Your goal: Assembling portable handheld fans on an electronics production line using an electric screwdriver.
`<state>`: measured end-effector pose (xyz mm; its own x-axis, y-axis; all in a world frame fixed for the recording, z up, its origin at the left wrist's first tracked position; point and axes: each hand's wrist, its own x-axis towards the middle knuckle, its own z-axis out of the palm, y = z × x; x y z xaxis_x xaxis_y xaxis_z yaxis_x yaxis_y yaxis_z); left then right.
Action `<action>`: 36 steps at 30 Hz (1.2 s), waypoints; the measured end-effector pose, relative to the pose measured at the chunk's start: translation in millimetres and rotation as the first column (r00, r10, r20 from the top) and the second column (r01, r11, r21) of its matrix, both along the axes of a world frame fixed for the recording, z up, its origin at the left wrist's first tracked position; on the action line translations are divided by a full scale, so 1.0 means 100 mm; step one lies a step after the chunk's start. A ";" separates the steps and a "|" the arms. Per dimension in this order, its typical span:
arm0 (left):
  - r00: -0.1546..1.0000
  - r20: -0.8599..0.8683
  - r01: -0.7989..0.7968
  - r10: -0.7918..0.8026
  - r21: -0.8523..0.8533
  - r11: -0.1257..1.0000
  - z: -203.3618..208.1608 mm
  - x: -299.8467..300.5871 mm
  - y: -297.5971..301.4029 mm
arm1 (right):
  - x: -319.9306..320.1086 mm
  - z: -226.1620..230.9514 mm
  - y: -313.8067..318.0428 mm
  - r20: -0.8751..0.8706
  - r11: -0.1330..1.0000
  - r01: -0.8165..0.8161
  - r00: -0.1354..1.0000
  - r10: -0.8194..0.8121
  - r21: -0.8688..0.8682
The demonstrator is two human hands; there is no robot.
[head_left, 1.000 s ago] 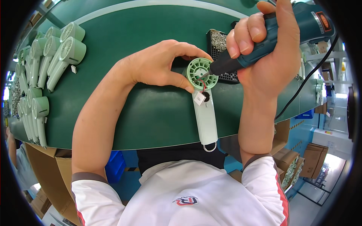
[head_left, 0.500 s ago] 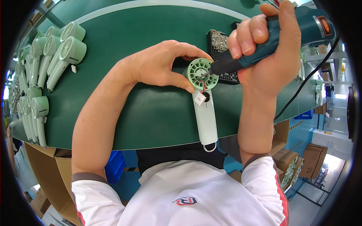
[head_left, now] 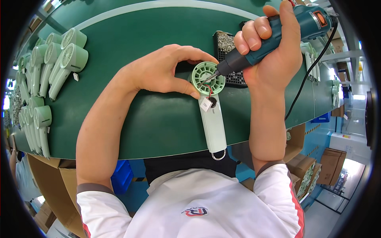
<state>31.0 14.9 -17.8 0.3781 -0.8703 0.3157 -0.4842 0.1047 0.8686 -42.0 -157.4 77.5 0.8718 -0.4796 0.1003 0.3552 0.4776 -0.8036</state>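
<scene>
A pale green handheld fan [head_left: 213, 127] lies on the green table, its round slotted head away from me and its handle with a metal ring toward me. My left hand [head_left: 168, 71] grips the fan head between thumb and fingers. Red and dark wires and a small white square connector [head_left: 206, 104] hang out below the head. My right hand [head_left: 274, 55] is wrapped round a teal electric screwdriver [head_left: 262, 47], held slanting down to the left. Its thin bit reaches inside the fan head; the screw, if any, is too small to see.
Behind the fan stands a black tray [head_left: 230, 59] with many small metal screws. Several green fans [head_left: 73, 55] lie grouped at the left, more [head_left: 311, 59] at the far right. A black cable [head_left: 307, 85] hangs from the screwdriver. Cardboard boxes [head_left: 53, 186] stand below the table edge.
The fan and my left hand have shifted slightly left. My right hand and the screwdriver have also moved left and a little up; more of the bit now shows.
</scene>
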 end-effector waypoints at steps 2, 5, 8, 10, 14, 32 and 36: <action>0.999 -0.031 0.007 -0.008 -0.012 1.000 0.02 0.00 0.00 | 0.01 -0.03 -0.10 0.014 1.000 0.006 1.000 -0.007 0.029; 0.995 -0.092 0.049 -0.042 0.074 0.996 0.08 -0.01 -0.02 | 0.00 -0.13 -0.30 0.215 0.985 -0.068 0.971 0.102 -0.158; 0.997 -0.075 0.026 -0.027 -0.013 1.000 0.08 -0.03 -0.02 | -0.03 -0.12 -0.32 0.254 0.990 -0.053 0.963 0.084 -0.127; 0.999 -0.041 0.016 -0.017 -0.040 0.999 0.08 -0.04 -0.02 | -0.04 -0.11 -0.33 0.264 0.992 -0.051 0.961 0.080 -0.115; 0.999 -0.031 0.019 -0.020 -0.017 1.000 0.10 -0.02 -0.02 | -0.06 -0.10 -0.36 0.286 0.994 -0.056 0.955 0.080 -0.089; 0.997 0.020 -0.072 0.078 -0.190 0.979 0.13 -0.04 -0.07 | -0.08 -0.10 -0.43 0.337 0.994 0.006 0.941 0.032 -0.110; 0.993 0.041 -0.101 0.115 -0.246 0.964 0.09 -0.03 -0.09 | -0.09 -0.09 -0.41 0.332 0.994 0.022 0.943 0.014 -0.107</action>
